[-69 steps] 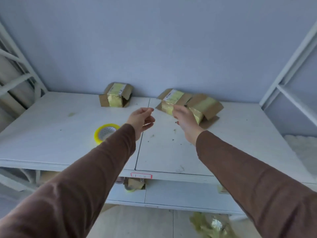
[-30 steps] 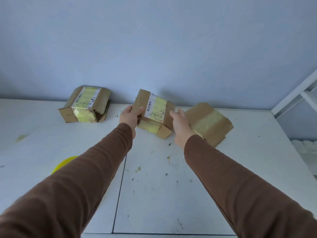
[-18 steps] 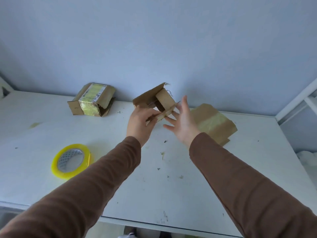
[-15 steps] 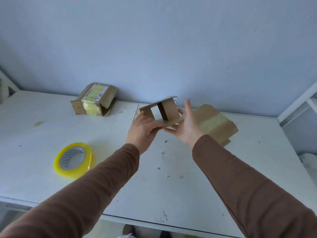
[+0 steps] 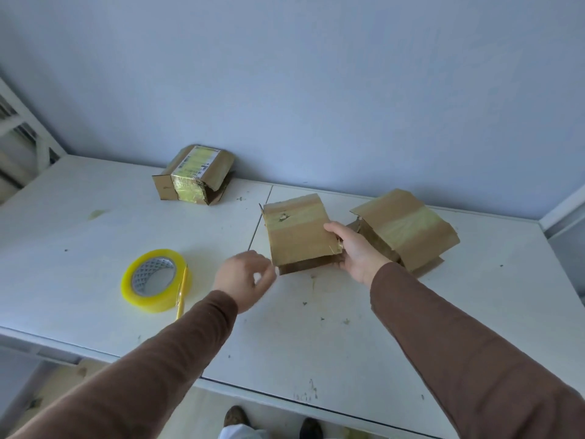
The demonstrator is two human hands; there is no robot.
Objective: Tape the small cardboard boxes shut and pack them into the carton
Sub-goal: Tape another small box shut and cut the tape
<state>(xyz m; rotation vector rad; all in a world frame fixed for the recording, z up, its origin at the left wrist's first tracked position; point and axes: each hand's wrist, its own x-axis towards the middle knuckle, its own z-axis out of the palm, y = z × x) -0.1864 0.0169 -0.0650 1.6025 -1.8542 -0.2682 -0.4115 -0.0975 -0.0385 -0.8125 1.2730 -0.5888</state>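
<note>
A small cardboard box [image 5: 297, 232] with old yellowish tape across its top sits on the white table [image 5: 348, 337] at the middle. My right hand [image 5: 354, 248] grips its right edge, thumb on top. My left hand [image 5: 243, 277] hovers just left of the box's near corner, fingers loosely curled and holding nothing. A second small box [image 5: 408, 229] lies right behind my right hand. A third box [image 5: 194, 174] with a label stands at the back near the wall. A yellow tape roll [image 5: 155, 283] lies flat to the left of my left hand.
A yellow pen [image 5: 182, 293] lies against the tape roll's right side. White shelf frames stand at the far left [image 5: 28, 134] and far right [image 5: 563, 207]. The table's front edge runs across the lower view, with my shoes [image 5: 310, 429] below it. No carton is visible.
The box was lifted from the back, turned over in both hands and set down on the table with its taped side up. My left hand has let go and drawn back to the left.
</note>
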